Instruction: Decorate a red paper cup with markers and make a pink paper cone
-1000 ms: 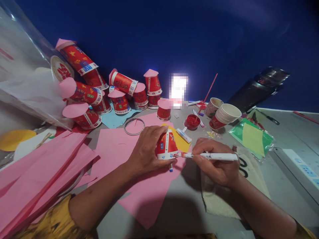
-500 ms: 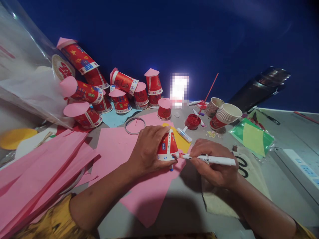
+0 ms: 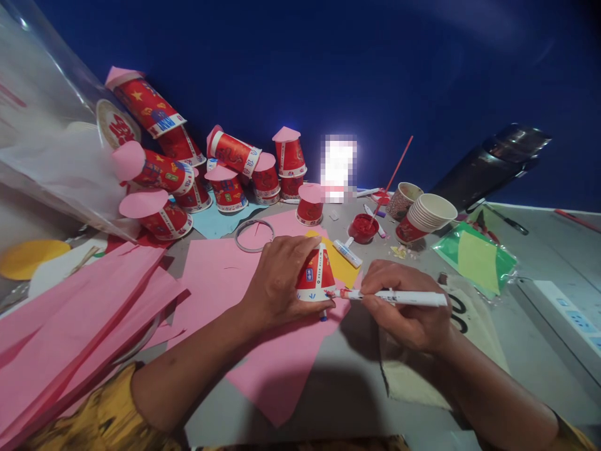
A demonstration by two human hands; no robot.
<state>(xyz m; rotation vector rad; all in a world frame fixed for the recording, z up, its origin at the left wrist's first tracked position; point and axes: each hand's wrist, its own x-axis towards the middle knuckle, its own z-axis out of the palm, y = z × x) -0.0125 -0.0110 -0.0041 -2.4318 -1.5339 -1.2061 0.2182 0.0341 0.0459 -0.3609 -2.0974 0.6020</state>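
My left hand (image 3: 277, 282) is wrapped round a red paper cup (image 3: 315, 274) standing upside down on a pink paper sheet (image 3: 263, 351). My right hand (image 3: 404, 310) grips a white marker pen (image 3: 399, 297) lying almost level, its tip touching the cup's rim on the right side. A small blue pen cap shows just below the cup. A yellow paper piece (image 3: 342, 266) lies right behind the cup.
Several red cups topped with pink paper (image 3: 225, 175) pile up at the back left. A stack of paper cups (image 3: 425, 219), a red paint dish (image 3: 362, 227), a glue tube (image 3: 347, 252), a tape ring (image 3: 254, 235), folded pink paper (image 3: 70, 319), a green packet (image 3: 474, 260) and a power strip (image 3: 568, 316) surround me.
The pen tip has shifted slightly along the cup's rim; both hands stay in nearly the same place.
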